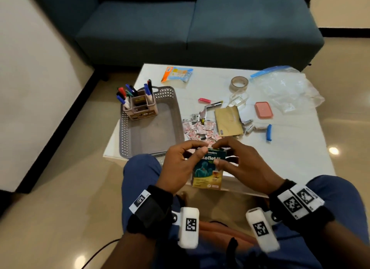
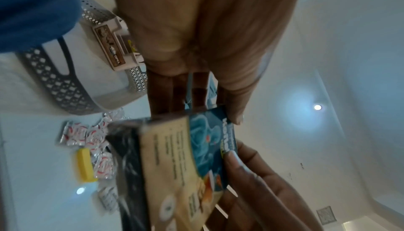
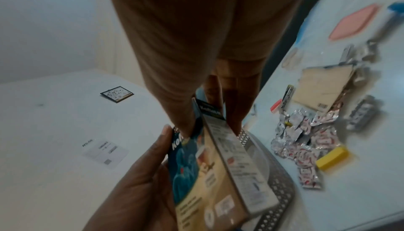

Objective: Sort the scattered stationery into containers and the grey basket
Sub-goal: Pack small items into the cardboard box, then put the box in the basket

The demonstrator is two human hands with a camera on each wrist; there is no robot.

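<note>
I hold a small green and yellow carton upright over the near edge of the white worktop, both hands closed on it. My left hand grips its left side, thumb across the printed front and fingers curled over the top. My right hand pinches the top right corner, its fingers arched over the top edge.

The grey basket sits on the left of the worktop, with a compartmented holder full of markers standing in its far left corner. Just beyond the carton, to the right of the basket, lies a heap of red and white foil sachets, touching a brown envelope. Farther right lie a blue clip and a pink lid; a tape roll and a clear zip bag lie toward the far right.
</note>
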